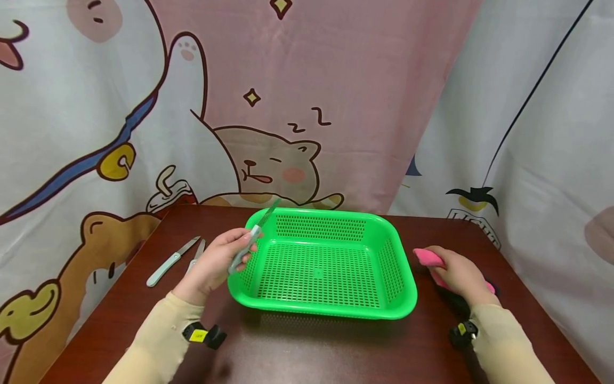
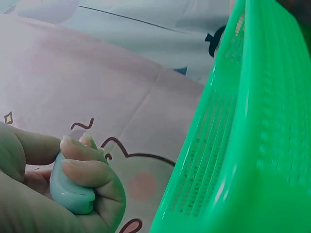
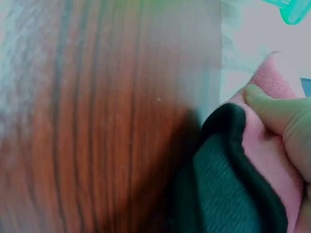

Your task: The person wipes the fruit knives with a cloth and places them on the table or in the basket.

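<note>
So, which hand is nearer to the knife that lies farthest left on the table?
Left. The left hand is a little to the right of that knife, holding another knife. The right hand is past the green basket's right side, gripping a pink cloth.

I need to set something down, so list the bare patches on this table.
Bare: the table in front of the green basket, between the sleeves; also the back right corner, beyond the pink cloth. Crowded: left, with two knives near the left hand; right, around that cloth.
</note>
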Demonstrator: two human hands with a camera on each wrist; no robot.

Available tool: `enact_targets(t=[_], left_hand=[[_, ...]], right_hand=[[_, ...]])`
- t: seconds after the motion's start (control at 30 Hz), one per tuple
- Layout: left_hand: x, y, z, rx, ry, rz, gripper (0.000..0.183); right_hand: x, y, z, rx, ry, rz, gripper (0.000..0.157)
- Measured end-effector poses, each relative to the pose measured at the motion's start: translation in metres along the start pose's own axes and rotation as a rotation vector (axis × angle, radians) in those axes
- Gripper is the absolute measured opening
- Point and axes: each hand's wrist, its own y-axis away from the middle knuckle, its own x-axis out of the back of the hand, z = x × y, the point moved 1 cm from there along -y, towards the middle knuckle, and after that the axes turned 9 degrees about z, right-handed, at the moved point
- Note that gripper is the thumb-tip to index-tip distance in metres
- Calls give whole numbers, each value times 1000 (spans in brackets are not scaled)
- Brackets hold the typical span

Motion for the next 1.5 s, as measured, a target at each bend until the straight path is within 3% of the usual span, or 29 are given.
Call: enact_targets(t=[0.13, 0.4, 0.67, 0.9, 1.07, 1.2, 1.5], left_hand=[[-6, -1, 0, 10, 55, -31, 32], [-17, -2, 1, 20, 90, -72, 37], [-35, -7, 4, 29, 134, -91, 40], [-50, -8, 5, 33, 209, -132, 43], [-62, -8, 3, 49, 315, -169, 40], [-74, -8, 1, 69, 383, -191, 38], [-98, -10, -9, 82, 384, -189, 43]], right_hand=[[10, 6, 0, -64, -27, 51, 51], [41, 11, -18, -73, -46, 272, 48], [77, 6, -62, -25, -92, 444, 48], [97, -1, -121, 108, -181, 610, 41], [97, -2, -162, 239, -244, 686, 42], [90, -1, -192, 330, -273, 677, 46], [61, -4, -237, 520, -284, 634, 48]])
